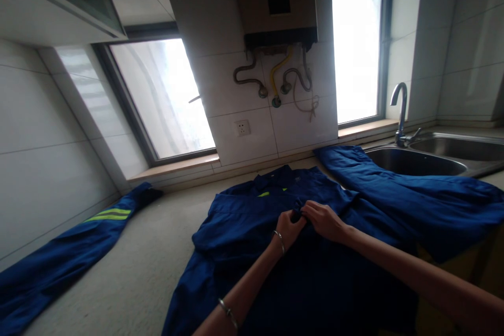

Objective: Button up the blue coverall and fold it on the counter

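Note:
A blue work jacket (244,231) with yellow-green trim lies spread on the counter, its collar toward the wall and its lower part reaching toward me. Near the middle of its front, my left hand (290,227) is closed on a gathered bit of the cloth. Right beside it, almost touching, my right hand (321,218) pinches the same dark fold. What exactly sits between the fingertips is too small and dark to make out. Two metal bangles circle my left forearm and wrist.
Blue trousers (409,199) lie at the right, against a steel sink (468,168) with a faucet (400,110). A blue piece with reflective stripes (108,215) rests on the counter (134,268) at left. A water heater (275,0) hangs on the wall above.

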Available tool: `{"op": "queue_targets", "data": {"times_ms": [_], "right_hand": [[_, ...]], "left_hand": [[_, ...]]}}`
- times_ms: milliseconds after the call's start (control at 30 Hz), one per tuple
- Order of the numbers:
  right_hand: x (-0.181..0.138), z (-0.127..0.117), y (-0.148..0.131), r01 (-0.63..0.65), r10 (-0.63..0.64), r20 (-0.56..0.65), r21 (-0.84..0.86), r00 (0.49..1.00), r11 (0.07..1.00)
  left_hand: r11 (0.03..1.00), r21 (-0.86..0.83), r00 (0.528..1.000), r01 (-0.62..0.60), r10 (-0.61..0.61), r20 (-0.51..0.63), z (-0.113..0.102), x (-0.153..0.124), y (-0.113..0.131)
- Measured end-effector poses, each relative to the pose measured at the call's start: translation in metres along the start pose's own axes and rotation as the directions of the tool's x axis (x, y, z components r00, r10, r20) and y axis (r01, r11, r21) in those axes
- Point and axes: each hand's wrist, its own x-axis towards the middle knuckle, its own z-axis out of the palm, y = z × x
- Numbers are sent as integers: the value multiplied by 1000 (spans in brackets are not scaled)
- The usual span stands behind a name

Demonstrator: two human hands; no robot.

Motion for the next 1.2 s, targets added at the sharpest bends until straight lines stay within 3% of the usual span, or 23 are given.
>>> {"op": "queue_targets", "data": {"times_ms": [167, 433, 500, 600, 700, 833, 967, 1033, 1100, 1167, 1200], "right_hand": [[0, 3, 1, 57, -55, 48, -57, 997, 997], [4, 5, -4, -79, 91, -31, 276, 995, 958], [5, 5, -1, -156, 184, -50, 338, 982, 928], [7, 6, 7, -311, 369, -42, 456, 928, 834], [9, 8, 17, -418, 488, 67, 624, 870, 660], [12, 2, 21, -436, 607, 98, 785, 788, 439], [11, -8, 17, -415, 551, 150, 820, 821, 395], [10, -11, 15, -405, 506, 181, 832, 843, 378], [9, -12, 15, -393, 533, 157, 845, 831, 364], [9, -13, 16, -381, 594, 111, 855, 797, 351], [9, -14, 17, -378, 609, 98, 857, 787, 350]], "left_hand": [[998, 31, 999, -51, 52, -12, 0, 0, 2], [993, 106, 998, -60, 63, -27, 0, -3, 7], [987, 149, 998, -59, 64, -27, 1, -4, 8], [982, 154, 994, -106, 105, 10, 2, -6, 12], [983, 77, 985, -168, 163, 61, 1, -8, 17], [988, 51, 990, -144, 144, 11, -1, -6, 15], [996, -69, 997, -56, 53, -54, -4, -1, 5], [996, -84, 1000, -21, 23, 18, -10, 5, 3], [998, -69, 998, -13, 18, 68, -23, 14, 5], [998, -68, 1000, -6, 6, -5, -49, 25, 12], [998, -66, 996, 2, -8, -93, -68, 31, 17]]}}
